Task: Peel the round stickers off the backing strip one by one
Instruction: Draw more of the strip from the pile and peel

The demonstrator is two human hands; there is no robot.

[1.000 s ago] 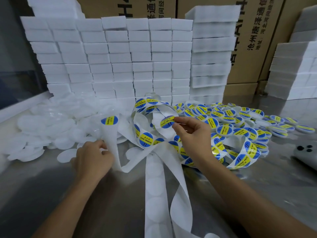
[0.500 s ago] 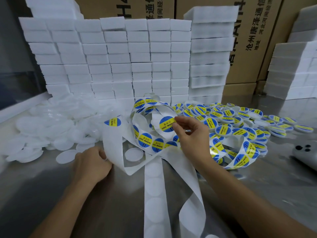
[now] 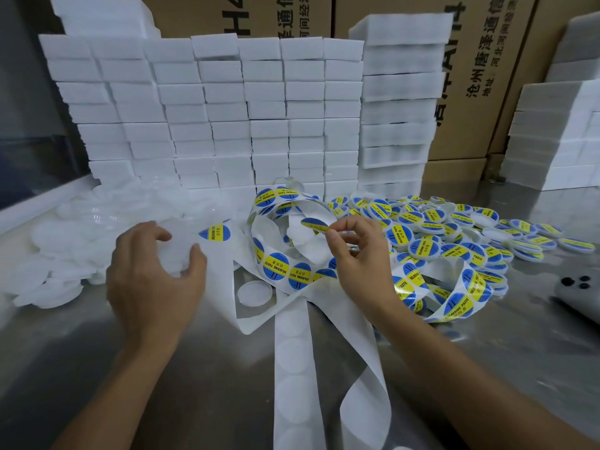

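Right hand (image 3: 358, 254): a peeled round sticker (image 3: 314, 225) is being pinched at its edge between thumb and forefinger, held above the coiled strip; the other fingers are being kept loosely curled.
Left hand (image 3: 152, 280): a white round lid (image 3: 177, 251) is being gripped, the thumb on its top edge and the fingers curled around its right side.
Backing strip (image 3: 292, 362): it is being left lying on the metal table (image 3: 97, 384) between the two forearms, its near length showing empty round outlines, its far part looped and carrying blue and yellow stickers (image 3: 276, 264).
Next sticker (image 3: 215, 234): it is being shown on a raised fold of the strip just right of the left hand.
Plain lids (image 3: 52, 254): they are being kept in a loose heap at the left.
Labelled lids (image 3: 454, 235): they are being piled at the right, behind the right hand.
Background: white foam blocks (image 3: 227, 125) are being stacked in front of cardboard boxes (image 3: 470, 76).
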